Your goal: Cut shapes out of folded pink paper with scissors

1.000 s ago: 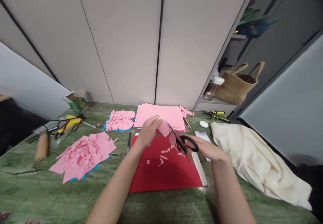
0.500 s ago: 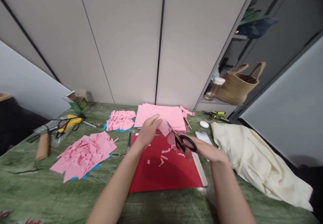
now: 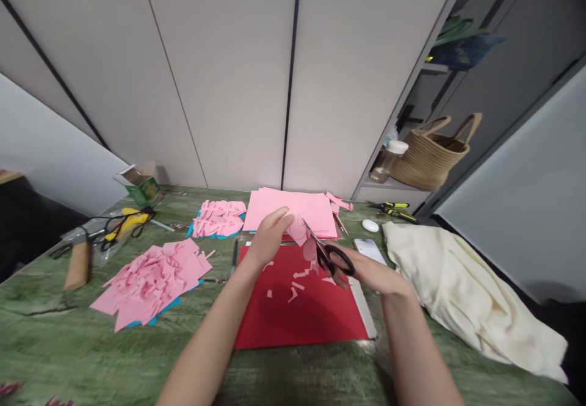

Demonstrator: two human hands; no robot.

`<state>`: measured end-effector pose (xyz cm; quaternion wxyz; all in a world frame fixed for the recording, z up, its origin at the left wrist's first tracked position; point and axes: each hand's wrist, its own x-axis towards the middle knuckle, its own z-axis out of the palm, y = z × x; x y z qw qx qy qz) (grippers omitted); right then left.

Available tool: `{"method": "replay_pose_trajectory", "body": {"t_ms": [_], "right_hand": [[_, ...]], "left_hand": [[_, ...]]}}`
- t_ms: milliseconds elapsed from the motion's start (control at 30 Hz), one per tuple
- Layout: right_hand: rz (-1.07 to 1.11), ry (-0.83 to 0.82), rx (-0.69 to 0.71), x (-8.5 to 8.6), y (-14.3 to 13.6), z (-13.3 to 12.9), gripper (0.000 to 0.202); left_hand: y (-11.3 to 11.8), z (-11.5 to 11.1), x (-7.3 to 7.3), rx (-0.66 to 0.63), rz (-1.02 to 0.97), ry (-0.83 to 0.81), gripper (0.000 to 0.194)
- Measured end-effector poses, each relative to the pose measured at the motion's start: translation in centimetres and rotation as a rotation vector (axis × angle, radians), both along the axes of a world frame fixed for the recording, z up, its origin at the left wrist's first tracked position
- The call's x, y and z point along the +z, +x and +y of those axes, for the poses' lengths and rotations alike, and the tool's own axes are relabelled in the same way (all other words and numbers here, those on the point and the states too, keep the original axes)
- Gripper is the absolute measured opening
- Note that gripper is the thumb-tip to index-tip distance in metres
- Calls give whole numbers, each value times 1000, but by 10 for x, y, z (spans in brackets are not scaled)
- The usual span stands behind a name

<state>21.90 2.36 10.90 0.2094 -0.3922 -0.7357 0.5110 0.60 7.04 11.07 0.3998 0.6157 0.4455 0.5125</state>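
Note:
My left hand (image 3: 270, 235) pinches a small piece of pink paper (image 3: 299, 230) with curved lines drawn on it. Black-handled scissors (image 3: 330, 258) are in my right hand (image 3: 359, 267), their blades at the right edge of that paper. A partly cut strip dangles beside the blades. Beneath both hands lies a red folder or board (image 3: 297, 314), with several pink paper scraps (image 3: 300, 285) scattered over it. Just behind sits a stack of pink sheets (image 3: 293, 207).
Pink cut-outs (image 3: 220, 218) and a heap of pink pieces (image 3: 155, 278) lie left on the green table (image 3: 265, 375). A yellow glue gun (image 3: 126, 221) is farther left. At right are a phone (image 3: 368, 248), a white mouse (image 3: 370, 226), pliers (image 3: 394, 209) and cream cloth (image 3: 462, 296).
The scissors and my right hand have shifted slightly left, and the handles sit a little closer together. My left hand and the paper stay nearly in place.

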Motion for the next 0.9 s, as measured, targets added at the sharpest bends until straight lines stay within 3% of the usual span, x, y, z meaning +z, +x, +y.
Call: {"method": "replay_pose_trajectory", "body": {"t_ms": [400, 733, 900], "right_hand": [[24, -24, -22, -5, 2, 0, 32], [-28, 42, -29, 4, 10, -1, 32], [-77, 100, -68, 3, 17, -2, 35]], "left_hand": [[1, 3, -4, -7, -112, -14, 16], [-6, 13, -2, -69, 1, 72, 25], [-11, 17, 0, -15, 22, 95, 26]]}}
